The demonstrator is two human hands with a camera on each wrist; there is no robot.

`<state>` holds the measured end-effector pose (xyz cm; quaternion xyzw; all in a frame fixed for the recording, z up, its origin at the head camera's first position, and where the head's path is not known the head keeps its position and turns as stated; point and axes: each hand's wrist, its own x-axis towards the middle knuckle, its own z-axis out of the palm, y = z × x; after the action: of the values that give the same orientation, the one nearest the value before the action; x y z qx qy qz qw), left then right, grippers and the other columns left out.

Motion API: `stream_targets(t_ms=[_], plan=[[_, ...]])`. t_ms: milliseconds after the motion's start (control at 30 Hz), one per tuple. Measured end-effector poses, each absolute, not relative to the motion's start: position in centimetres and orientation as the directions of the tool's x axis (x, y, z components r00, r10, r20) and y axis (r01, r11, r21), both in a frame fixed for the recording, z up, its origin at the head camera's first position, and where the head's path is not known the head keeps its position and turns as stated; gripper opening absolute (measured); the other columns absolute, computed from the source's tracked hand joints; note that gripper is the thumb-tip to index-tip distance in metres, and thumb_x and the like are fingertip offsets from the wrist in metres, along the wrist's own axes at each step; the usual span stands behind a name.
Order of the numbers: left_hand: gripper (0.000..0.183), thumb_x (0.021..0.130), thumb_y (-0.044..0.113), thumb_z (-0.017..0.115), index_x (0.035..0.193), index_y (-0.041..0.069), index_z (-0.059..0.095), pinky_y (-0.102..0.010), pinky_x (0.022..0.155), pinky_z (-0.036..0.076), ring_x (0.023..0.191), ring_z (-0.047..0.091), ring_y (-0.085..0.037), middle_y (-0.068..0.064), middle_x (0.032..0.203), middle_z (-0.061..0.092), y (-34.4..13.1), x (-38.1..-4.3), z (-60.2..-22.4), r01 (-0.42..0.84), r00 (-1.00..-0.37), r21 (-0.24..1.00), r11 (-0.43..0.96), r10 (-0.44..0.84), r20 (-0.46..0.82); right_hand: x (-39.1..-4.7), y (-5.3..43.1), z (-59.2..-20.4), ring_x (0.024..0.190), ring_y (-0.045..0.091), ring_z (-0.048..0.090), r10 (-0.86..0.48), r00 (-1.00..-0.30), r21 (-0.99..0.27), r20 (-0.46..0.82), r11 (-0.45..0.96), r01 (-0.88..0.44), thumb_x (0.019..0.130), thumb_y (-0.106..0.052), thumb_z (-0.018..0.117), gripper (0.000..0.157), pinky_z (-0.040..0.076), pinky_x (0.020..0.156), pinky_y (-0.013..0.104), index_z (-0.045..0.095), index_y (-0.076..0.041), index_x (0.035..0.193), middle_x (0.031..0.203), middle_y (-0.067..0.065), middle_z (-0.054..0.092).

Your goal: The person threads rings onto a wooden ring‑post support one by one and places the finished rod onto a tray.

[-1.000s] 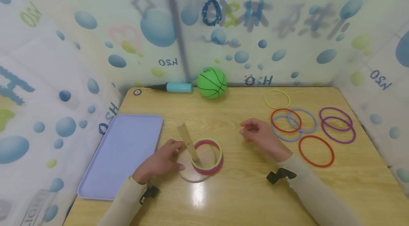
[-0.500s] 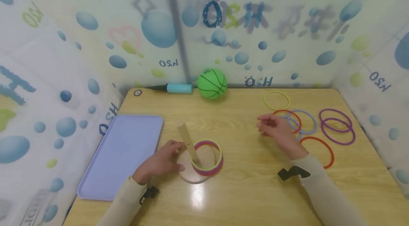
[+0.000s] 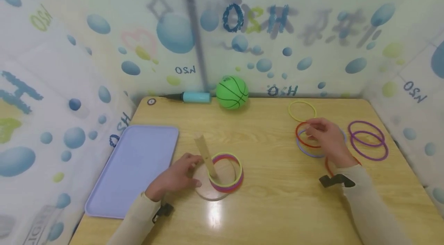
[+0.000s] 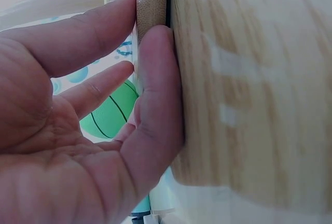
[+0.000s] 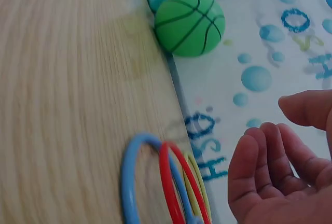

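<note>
My left hand (image 3: pixel 175 175) holds the left edge of a round wooden ring-toss stand (image 3: pixel 204 152), its thumb over the near side; the left wrist view shows fingertips against the base rim (image 4: pixel 150 6). Around the foot of the post lie a yellow ring (image 3: pixel 224 153) and, beneath it, purple and red ones. Over at the right, my right hand (image 3: pixel 327 139) hovers above a red ring (image 3: pixel 308 145) and blue rings (image 3: pixel 312 155), partly hiding them. Its fingers are loosely bent with nothing between them in the right wrist view.
A yellow ring (image 3: pixel 302 101) lies behind the right hand, two purple rings (image 3: pixel 365 122) to its right. Another red ring (image 3: pixel 327 166) is partly under the wrist. A lilac tray (image 3: pixel 138 168) lies left; a green ball (image 3: pixel 232 93) and blue pump (image 3: pixel 196 97) stand at the back.
My right hand has moved right, from the middle of the table to above the red and blue rings. The left hand stays at the stand.
</note>
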<state>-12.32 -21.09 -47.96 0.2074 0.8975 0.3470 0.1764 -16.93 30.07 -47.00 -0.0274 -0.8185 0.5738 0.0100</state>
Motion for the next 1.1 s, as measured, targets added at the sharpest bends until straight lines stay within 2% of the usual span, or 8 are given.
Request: stream_targets(t_ms=[100, 200, 367, 533, 633, 800, 933, 1100], plan=[[0.074, 0.078, 0.013, 0.091, 0.146, 0.013, 0.062, -0.059, 0.100, 0.052, 0.112, 0.060, -0.033, -0.017, 0.125, 0.058, -21.0, -12.3, -48.0, 0.249, -0.851, 0.698, 0.671, 0.496, -0.173, -17.2, 31.7, -47.2, 0.087, 0.002, 0.071, 0.101, -0.995, -0.939, -0.010, 0.340, 0.044, 0.104, -0.030, 0.068, 0.032, 0.059, 0.077, 0.019, 0.065, -0.011, 0.129, 0.099, -0.018, 0.072], [0.074, 0.079, 0.014, 0.091, 0.147, 0.014, 0.061, -0.059, 0.100, 0.052, 0.113, 0.060, -0.033, -0.016, 0.125, 0.058, -20.9, -12.3, -47.9, 0.253, -0.849, 0.693, 0.675, 0.499, -0.176, -17.5, 33.2, -47.4, 0.087, 0.001, 0.071, 0.144, -0.990, -0.947, -0.006, 0.318, 0.052, 0.104, -0.029, 0.069, 0.023, 0.058, 0.076, 0.017, 0.067, -0.019, 0.124, 0.100, -0.019, 0.073], [0.075, 0.078, 0.014, 0.091, 0.147, 0.016, 0.061, -0.060, 0.101, 0.052, 0.114, 0.060, -0.033, -0.016, 0.126, 0.058, -20.9, -12.2, -47.8, 0.235, -0.850, 0.694, 0.681, 0.491, -0.193, -17.8, 35.2, -47.9, 0.083, 0.001, 0.073, 0.203, -0.979, -0.977, 0.008, 0.211, 0.036, 0.102, -0.022, 0.071, 0.014, 0.059, 0.075, 0.015, 0.070, -0.022, 0.116, 0.097, -0.016, 0.076], [0.075, 0.078, 0.013, 0.091, 0.147, 0.016, 0.061, -0.060, 0.101, 0.052, 0.114, 0.060, -0.033, -0.016, 0.126, 0.058, -21.0, -12.2, -47.7, 0.232, -0.852, 0.695, 0.680, 0.487, -0.192, -17.9, 36.4, -47.9, 0.080, 0.002, 0.074, 0.222, -0.975, -0.998, -0.023, 0.057, 0.036, 0.101, -0.016, 0.071, 0.013, 0.059, 0.074, 0.015, 0.071, -0.020, 0.114, 0.096, -0.016, 0.077], [0.075, 0.078, 0.013, 0.091, 0.146, 0.016, 0.062, -0.060, 0.100, 0.052, 0.113, 0.060, -0.033, -0.015, 0.125, 0.058, -21.1, -12.2, -47.7, 0.240, -0.852, 0.695, 0.677, 0.491, -0.184, -17.9, 36.8, -47.8, 0.079, 0.002, 0.074, 0.220, -0.975, -0.998, -0.037, 0.048, 0.049, 0.101, -0.016, 0.072, 0.014, 0.059, 0.074, 0.015, 0.070, -0.018, 0.115, 0.095, -0.017, 0.076], [0.075, 0.078, 0.012, 0.091, 0.147, 0.015, 0.061, -0.059, 0.099, 0.053, 0.112, 0.061, -0.032, -0.015, 0.125, 0.058, -21.1, -12.3, -47.7, 0.255, -0.849, 0.689, 0.679, 0.498, -0.177, -17.9, 37.1, -47.8, 0.079, 0.001, 0.073, 0.224, -0.973, -0.982, -0.052, 0.165, 0.091, 0.102, -0.020, 0.070, 0.011, 0.058, 0.073, 0.015, 0.068, -0.021, 0.112, 0.092, -0.018, 0.074], [0.074, 0.078, 0.013, 0.091, 0.146, 0.014, 0.061, -0.057, 0.099, 0.053, 0.111, 0.060, -0.032, -0.015, 0.124, 0.058, -21.1, -12.3, -47.8, 0.266, -0.847, 0.686, 0.677, 0.504, -0.169, -18.0, 37.4, -48.0, 0.081, -0.003, 0.070, 0.223, -0.973, -0.944, -0.067, 0.301, 0.134, 0.103, -0.026, 0.069, 0.013, 0.058, 0.074, 0.014, 0.065, -0.022, 0.115, 0.092, -0.024, 0.070], [0.074, 0.079, 0.012, 0.091, 0.146, 0.015, 0.061, -0.054, 0.099, 0.052, 0.111, 0.060, -0.031, -0.014, 0.123, 0.058, -21.1, -12.2, -47.7, 0.263, -0.848, 0.689, 0.675, 0.502, -0.169, -18.1, 37.7, -48.2, 0.083, -0.007, 0.065, 0.208, -0.974, -0.877, -0.087, 0.447, 0.174, 0.104, -0.035, 0.066, 0.042, 0.056, 0.074, 0.013, 0.062, -0.005, 0.133, 0.090, -0.032, 0.063]])
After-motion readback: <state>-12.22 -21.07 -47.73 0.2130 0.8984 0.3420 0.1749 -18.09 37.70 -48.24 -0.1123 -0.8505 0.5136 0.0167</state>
